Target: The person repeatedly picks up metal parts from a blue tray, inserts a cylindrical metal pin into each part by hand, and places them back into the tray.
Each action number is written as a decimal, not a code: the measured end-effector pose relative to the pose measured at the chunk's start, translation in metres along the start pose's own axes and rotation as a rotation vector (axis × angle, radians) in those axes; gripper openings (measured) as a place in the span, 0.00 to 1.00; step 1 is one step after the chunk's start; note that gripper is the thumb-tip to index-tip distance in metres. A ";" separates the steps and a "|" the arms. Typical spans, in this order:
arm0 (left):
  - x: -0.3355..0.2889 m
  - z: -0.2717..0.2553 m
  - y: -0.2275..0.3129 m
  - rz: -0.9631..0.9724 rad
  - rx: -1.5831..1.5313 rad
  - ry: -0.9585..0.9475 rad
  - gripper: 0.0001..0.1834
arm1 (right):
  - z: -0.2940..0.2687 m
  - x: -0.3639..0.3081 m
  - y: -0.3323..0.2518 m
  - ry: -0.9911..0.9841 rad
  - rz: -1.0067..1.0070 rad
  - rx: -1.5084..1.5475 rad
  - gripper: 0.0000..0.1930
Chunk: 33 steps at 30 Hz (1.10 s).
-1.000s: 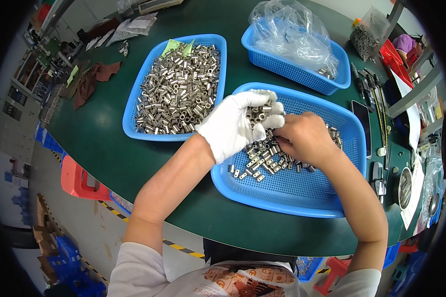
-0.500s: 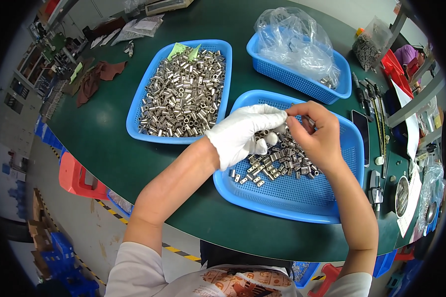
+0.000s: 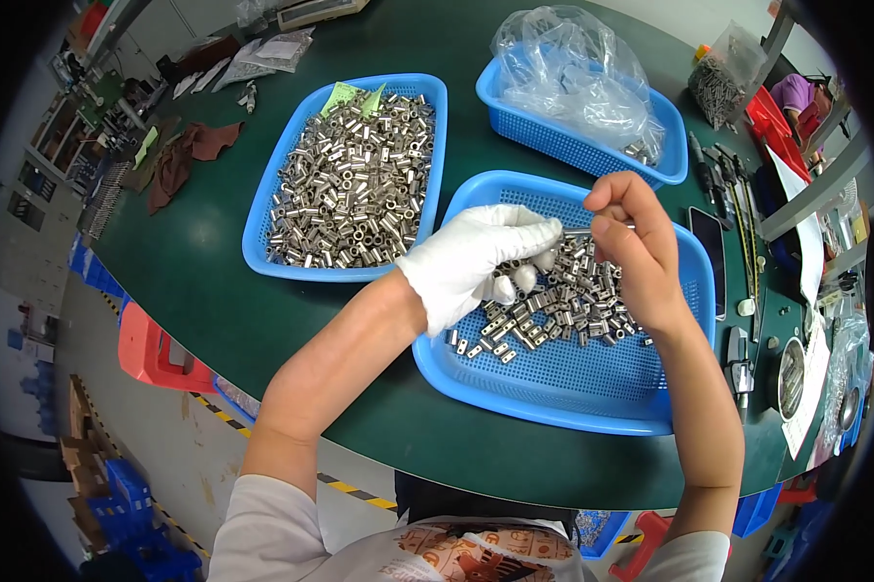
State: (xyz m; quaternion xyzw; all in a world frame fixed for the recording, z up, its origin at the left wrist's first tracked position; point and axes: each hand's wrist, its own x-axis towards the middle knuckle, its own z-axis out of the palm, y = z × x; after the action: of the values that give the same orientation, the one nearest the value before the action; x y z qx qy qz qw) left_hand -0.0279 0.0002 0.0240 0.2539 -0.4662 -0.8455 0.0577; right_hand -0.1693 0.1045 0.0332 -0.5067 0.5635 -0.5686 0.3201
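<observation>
My left hand (image 3: 485, 254), in a white glove, is closed in a pinch above the near blue basket (image 3: 544, 412). What its fingertips hold is mostly hidden by the glove. My bare right hand (image 3: 641, 247) grips a thin metal rod (image 3: 581, 231) between thumb and fingers. The rod lies about level and its left end meets the gloved fingertips. Below both hands, small metal blocks with holes (image 3: 529, 325) are heaped in the near basket.
A second blue basket (image 3: 250, 228), full of short metal sleeves (image 3: 359, 184) and green paper, stands to the left. Behind, another blue basket (image 3: 553, 136) holds a clear plastic bag (image 3: 573, 78). A phone (image 3: 707, 254), calipers (image 3: 740, 373) and a metal bowl (image 3: 791, 378) lie to the right.
My right hand has drawn a little to the right and up from the gloved fingertips, and the rod now shows between the hands. My left hand has stayed almost in place.
</observation>
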 end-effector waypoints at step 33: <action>0.000 0.000 0.001 0.000 -0.046 -0.001 0.10 | 0.012 -0.003 0.007 0.099 -0.355 -0.312 0.03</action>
State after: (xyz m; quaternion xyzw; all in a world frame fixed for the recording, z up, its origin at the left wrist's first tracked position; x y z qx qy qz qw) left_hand -0.0275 -0.0002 0.0247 0.2520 -0.4466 -0.8562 0.0634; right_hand -0.1583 0.1024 0.0237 -0.6124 0.5617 -0.5463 0.1050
